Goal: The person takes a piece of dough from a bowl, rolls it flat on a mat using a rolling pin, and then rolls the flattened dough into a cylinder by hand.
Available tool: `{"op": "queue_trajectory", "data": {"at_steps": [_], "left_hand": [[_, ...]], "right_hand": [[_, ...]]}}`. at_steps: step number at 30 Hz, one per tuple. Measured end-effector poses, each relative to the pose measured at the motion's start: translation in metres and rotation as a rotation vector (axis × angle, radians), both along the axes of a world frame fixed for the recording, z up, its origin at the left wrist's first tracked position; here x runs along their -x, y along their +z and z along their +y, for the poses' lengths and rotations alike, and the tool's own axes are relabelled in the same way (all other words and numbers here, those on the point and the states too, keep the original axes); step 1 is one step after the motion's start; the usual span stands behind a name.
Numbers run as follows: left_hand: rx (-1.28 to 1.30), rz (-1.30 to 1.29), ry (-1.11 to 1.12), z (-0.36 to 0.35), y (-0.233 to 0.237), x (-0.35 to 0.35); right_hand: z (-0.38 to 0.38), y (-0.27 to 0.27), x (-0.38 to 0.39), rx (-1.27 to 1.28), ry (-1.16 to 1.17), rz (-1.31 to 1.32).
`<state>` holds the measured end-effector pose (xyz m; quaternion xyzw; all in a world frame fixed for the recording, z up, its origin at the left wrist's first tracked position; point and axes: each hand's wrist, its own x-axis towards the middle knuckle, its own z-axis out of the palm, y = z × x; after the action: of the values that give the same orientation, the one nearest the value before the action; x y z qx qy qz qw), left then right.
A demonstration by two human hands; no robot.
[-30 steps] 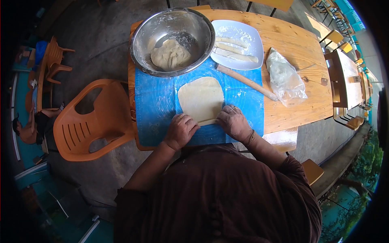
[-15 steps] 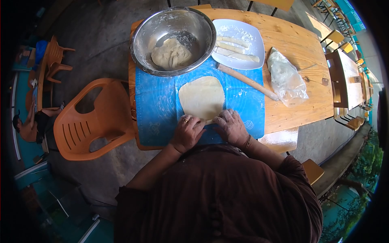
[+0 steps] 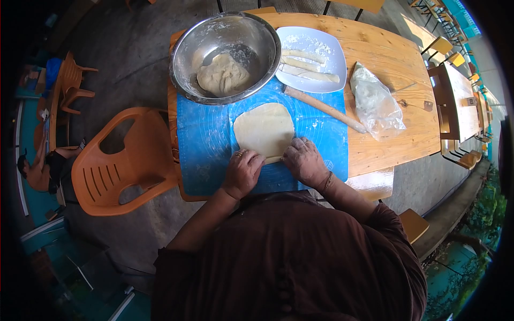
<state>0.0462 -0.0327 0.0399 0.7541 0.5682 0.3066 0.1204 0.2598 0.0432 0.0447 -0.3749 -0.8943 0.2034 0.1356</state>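
Note:
A flat sheet of dough [image 3: 263, 127] lies on the blue mat [image 3: 206, 155], its near edge folded into a thin roll. My left hand [image 3: 243, 170] has its curled fingers on the left end of that folded edge. At the right end, my right hand [image 3: 306, 160] grips the same edge with bent fingers. A wooden rolling pin [image 3: 326, 109] lies slanted across the mat's right side. Behind the sheet, a steel bowl [image 3: 270, 80] holds a lump of dough [image 3: 222, 75]. Several dough rolls [image 3: 302, 64] lie on a floured white plate [image 3: 336, 48].
A clear plastic bag [image 3: 376, 101] rests on the wooden table [image 3: 412, 134], right of the rolling pin. An orange chair [image 3: 126, 160] stands at the table's left. Farther left a person [image 3: 40, 171] is seated. Other tables and chairs stand at the far right.
Both hands have moved slightly away from my body with the dough's near edge, and the folded roll shows more between them. The view has shifted a little.

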Motion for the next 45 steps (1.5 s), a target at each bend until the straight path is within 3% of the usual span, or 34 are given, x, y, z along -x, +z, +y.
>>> {"op": "queue_trajectory", "data": {"at_steps": [4,6,10,15,37,40,42,45], "left_hand": [[0.034,0.047,-0.040,-0.003,-0.003,-0.002],[0.012,0.079,-0.061,-0.004,-0.003,-0.005],[0.016,0.067,-0.048,0.000,0.004,-0.005],[0.042,0.047,-0.073,0.008,-0.003,0.001],[-0.069,0.059,0.085,0.011,-0.008,0.000],[-0.096,0.066,0.085,0.011,-0.012,-0.001],[-0.111,0.060,0.101,0.012,-0.013,-0.001],[-0.057,0.085,0.135,0.011,-0.009,-0.002]], "right_hand": [[-0.011,0.007,0.003,0.015,-0.014,0.011],[-0.016,0.006,0.000,-0.111,0.133,0.066],[-0.013,-0.002,-0.002,-0.133,0.173,0.031],[0.001,0.005,0.002,-0.006,0.076,0.051],[0.000,0.008,0.008,-0.073,0.045,0.061],[-0.010,0.009,0.006,-0.111,0.181,0.023],[-0.014,0.006,0.004,0.036,0.301,-0.117],[-0.006,0.009,0.006,0.042,0.290,-0.199]]}}
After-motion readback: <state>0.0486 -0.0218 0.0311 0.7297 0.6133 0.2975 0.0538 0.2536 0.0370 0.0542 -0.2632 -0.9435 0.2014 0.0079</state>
